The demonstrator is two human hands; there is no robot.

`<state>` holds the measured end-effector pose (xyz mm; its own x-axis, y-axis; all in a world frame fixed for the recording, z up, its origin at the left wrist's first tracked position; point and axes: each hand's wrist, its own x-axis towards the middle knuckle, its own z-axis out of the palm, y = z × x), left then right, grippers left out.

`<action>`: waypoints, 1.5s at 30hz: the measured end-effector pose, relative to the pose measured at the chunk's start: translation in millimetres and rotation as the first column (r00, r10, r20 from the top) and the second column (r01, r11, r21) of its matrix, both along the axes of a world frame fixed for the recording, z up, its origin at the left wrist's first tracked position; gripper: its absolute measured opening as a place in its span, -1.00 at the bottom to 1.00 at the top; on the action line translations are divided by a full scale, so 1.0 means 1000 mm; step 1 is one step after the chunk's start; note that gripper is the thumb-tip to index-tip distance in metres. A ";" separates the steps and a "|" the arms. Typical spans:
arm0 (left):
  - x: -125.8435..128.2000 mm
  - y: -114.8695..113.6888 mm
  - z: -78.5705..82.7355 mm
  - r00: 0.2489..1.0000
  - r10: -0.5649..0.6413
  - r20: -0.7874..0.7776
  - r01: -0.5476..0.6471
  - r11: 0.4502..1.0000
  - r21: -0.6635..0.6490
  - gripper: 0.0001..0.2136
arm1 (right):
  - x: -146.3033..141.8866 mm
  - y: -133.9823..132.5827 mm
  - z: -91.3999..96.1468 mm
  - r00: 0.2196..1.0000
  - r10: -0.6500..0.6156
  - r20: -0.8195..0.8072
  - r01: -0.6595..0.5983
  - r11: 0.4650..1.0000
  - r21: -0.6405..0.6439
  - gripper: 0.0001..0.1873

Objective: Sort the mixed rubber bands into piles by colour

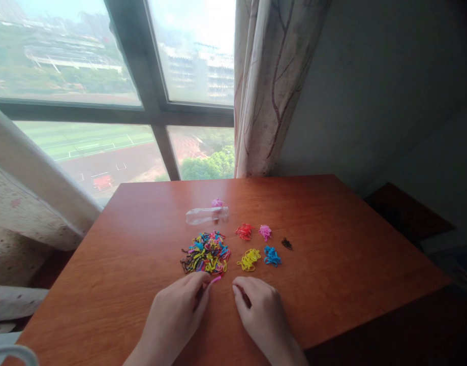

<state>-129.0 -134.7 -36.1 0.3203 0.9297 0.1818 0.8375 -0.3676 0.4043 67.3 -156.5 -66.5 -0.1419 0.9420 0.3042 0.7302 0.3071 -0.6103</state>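
Observation:
My left hand (183, 305) is closed in a pinch on a pink rubber band (216, 279), whose end sticks out past the fingertips. Just beyond it lies a mixed heap of small coloured rubber bands (206, 253). My right hand (260, 305) rests on the table with thumb and forefinger pressed together; whatever is between them is too small to make out. Ahead of it are a yellow pile (249, 260) and a blue pile (272, 256) of bands. Farther back sit a red pile (244, 231), a pink pile (265, 232) and a small black pile (287, 243).
A clear plastic bottle (203, 216) lies on its side behind the heap, with a pink item (217, 202) touching or beside it. The brown wooden table (332, 264) meets a window and a curtain (273, 91) at the back. A white curved object (14, 351) shows at lower left.

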 end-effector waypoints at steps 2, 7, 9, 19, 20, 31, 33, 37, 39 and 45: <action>0.006 0.007 0.006 0.999 -0.031 -0.009 0.031 0.999 0.016 -0.81 | 0.000 -0.001 0.001 1.000 0.003 -0.006 -0.003 1.000 -0.012 -0.77; 0.039 0.042 0.033 0.975 -0.145 -0.167 0.146 0.989 -0.010 -0.78 | 0.000 0.000 0.000 1.000 0.007 0.006 -0.007 1.000 -0.018 -0.77; 0.058 0.059 0.042 0.963 -0.196 -0.183 0.196 0.980 -0.017 -0.79 | 0.000 0.001 -0.001 1.000 -0.005 0.017 0.005 1.000 -0.013 -0.78; 0.125 0.126 0.038 0.924 -0.302 -0.237 0.274 0.951 -0.144 -0.81 | -0.001 0.000 -0.004 1.000 0.001 -0.007 0.000 1.000 0.022 -0.80; 0.127 0.129 0.035 0.922 -0.303 -0.241 0.270 0.949 -0.161 -0.81 | -0.001 0.000 -0.004 1.000 0.002 -0.015 -0.001 1.000 0.018 -0.80; 0.096 0.106 0.042 0.945 -0.235 -0.225 0.219 0.971 -0.093 -0.80 | -0.001 0.000 -0.001 1.000 0.004 0.006 -0.004 1.000 -0.029 -0.80; 0.078 0.091 0.046 0.951 -0.213 -0.226 0.197 0.976 -0.089 -0.83 | -0.001 0.001 -0.002 1.000 0.000 0.014 0.001 1.000 -0.023 -0.80; 0.039 0.059 0.042 0.961 -0.163 -0.221 0.143 0.984 -0.105 -0.81 | -0.002 0.001 -0.001 1.000 0.004 0.013 -0.003 0.999 -0.034 -0.80; 0.022 0.044 0.032 0.977 -0.147 -0.152 0.126 0.982 -0.138 -0.81 | -0.002 0.001 0.000 1.000 0.004 0.022 -0.002 0.999 -0.049 -0.81; -0.008 0.013 -0.004 0.999 -0.046 0.022 0.049 0.986 -0.158 -0.83 | -0.011 0.005 0.003 0.996 -0.030 0.089 0.036 0.997 -0.074 -0.85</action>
<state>-136.5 -121.9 -40.3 0.3630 0.9310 0.0394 0.8126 -0.3370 0.4754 56.8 -151.1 -63.0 -0.1334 0.9664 0.2199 0.7912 0.2375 -0.5635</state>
